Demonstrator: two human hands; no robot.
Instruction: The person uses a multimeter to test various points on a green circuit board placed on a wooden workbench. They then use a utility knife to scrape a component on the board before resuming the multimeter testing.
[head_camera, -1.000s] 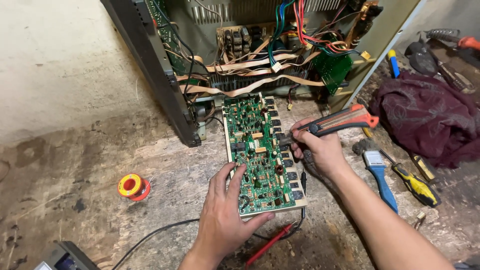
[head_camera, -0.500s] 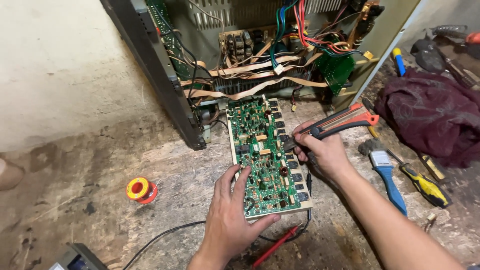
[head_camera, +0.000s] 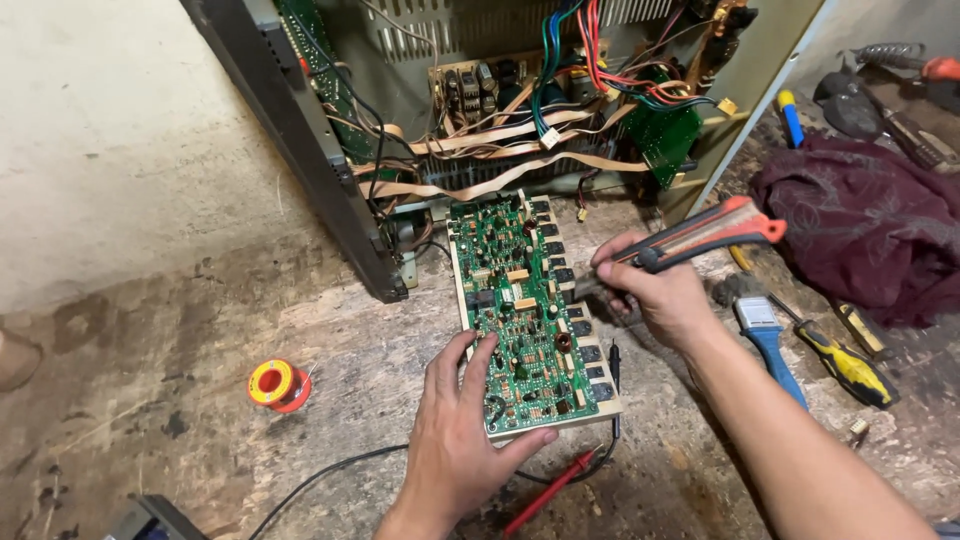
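A long green circuit board (head_camera: 522, 310) lies on the worn wooden surface, one end by the opened metal chassis (head_camera: 520, 110). My left hand (head_camera: 460, 430) grips the board's near left corner, fingers spread over its edge. My right hand (head_camera: 650, 295) holds a soldering iron (head_camera: 700, 235) with a red and dark grey handle; its tip points at the board's right edge, near the row of black components.
A solder spool (head_camera: 277, 384), red and yellow, sits at the left. Red and black probe leads (head_camera: 560, 475) lie under the board's near end. A blue-handled brush (head_camera: 770, 340), a yellow screwdriver (head_camera: 845, 362) and a dark maroon cloth (head_camera: 860, 225) lie to the right.
The view has shifted slightly; both hands stay on the board and iron, with the iron's tip still at the board's right edge.
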